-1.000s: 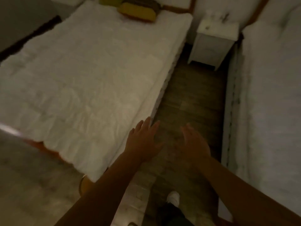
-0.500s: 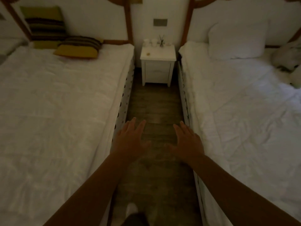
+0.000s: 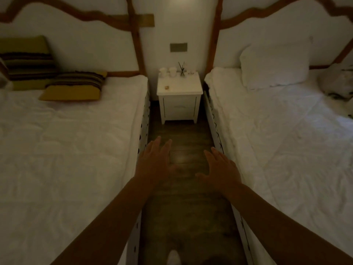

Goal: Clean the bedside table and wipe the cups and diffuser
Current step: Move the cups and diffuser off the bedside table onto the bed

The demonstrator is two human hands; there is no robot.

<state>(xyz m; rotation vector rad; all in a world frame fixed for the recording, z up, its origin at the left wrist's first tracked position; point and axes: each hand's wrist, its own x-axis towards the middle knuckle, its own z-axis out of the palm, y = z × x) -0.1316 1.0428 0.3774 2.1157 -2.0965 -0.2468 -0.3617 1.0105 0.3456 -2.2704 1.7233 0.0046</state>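
Head view shows 2 white beds [image 3: 66, 150] with a strip of wooden floor [image 3: 181, 217] between them, and the white bedside table [image 3: 179, 87] sits at the far end, well apart from both hands. On its tabletop, 2 cups [image 3: 168, 71] stand at the back left corner, the reed diffuser [image 3: 182, 70] is at the back edge just beside them, and a tiny brownish thing [image 3: 167, 87] lies near the left edge. Left hand [image 3: 154, 161] and right hand [image 3: 222, 167] hover apart, fingers straight and holding nothing, no cloth in sight, so I'd grab one first, then walk right up before reaching for anything.

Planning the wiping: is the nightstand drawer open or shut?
Shut: the drawer front sits flush with the bedside table frame.
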